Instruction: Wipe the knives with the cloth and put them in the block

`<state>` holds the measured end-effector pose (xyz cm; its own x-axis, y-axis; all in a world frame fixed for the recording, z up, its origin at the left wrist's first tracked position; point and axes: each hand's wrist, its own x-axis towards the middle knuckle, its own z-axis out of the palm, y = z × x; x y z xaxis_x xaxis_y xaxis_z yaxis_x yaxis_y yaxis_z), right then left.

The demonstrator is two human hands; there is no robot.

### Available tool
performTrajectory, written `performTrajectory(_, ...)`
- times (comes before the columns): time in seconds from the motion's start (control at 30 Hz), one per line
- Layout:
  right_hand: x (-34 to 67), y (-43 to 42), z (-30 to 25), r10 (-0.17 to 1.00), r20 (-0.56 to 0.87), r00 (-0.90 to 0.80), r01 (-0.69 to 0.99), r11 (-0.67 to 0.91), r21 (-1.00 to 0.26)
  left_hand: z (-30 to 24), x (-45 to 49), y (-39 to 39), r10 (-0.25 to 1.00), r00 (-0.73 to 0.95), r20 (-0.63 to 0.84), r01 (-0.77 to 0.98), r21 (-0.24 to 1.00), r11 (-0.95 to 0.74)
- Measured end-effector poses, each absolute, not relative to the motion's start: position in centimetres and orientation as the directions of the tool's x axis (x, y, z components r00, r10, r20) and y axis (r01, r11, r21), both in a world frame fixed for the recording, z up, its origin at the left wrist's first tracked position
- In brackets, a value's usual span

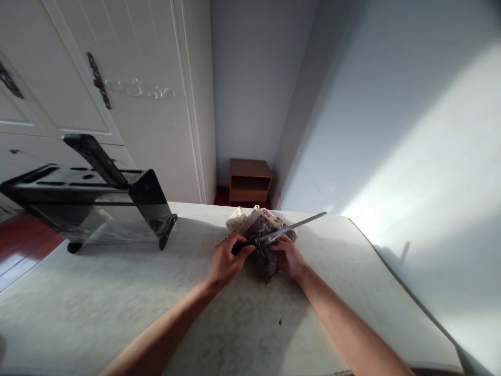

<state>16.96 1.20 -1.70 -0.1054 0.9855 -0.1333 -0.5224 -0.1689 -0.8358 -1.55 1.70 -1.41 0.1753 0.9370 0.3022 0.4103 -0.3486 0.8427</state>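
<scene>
My left hand (227,261) is closed around the black handle of a long slim metal tool, a knife or sharpening rod (291,227), whose tip points up and to the right. My right hand (287,256) holds a grey-brown speckled cloth (260,227) pinched around the lower part of the blade near the handle. The cloth is bunched on the white table (117,303), and part of it lies under my right hand.
A black knife block (90,201) with a clear front panel stands at the table's left rear. White cupboard doors (129,94) rise behind it. A small wooden bedside cabinet (249,181) sits on the floor beyond. A wall runs along the right.
</scene>
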Motion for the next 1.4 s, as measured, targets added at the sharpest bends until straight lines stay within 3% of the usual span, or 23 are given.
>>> performTrajectory(0.27, 17.2, 1.1, -1.9, 0.977, -0.149, -0.154, -0.499, -0.207, -0.842, -1.0, -1.5, 1.5, 0.926, 0.264, 0.269, 0.284, 0.896, -0.341)
performTrajectory(0.7, 16.9, 0.9, -1.3, 0.981, -0.077, -0.178, -0.53, -0.161, -0.832, -0.8, -2.2, 2.1, 0.9, 0.36, 0.247, 0.222, 0.914, -0.34)
performTrajectory(1.23, 16.8, 0.8, -1.3, 0.97, -0.15, -0.19, -0.446, -0.221, -0.867, -1.2, -2.5, 2.4, 0.885, 0.399, 0.24, 0.213, 0.914, -0.344)
performTrajectory(1.4, 17.6, 0.9, -1.6, 0.951, -0.144, -0.275, -0.375, -0.244, -0.894, -1.2, -2.5, 2.4, 0.864, 0.437, 0.251, 0.174, 0.918, -0.356)
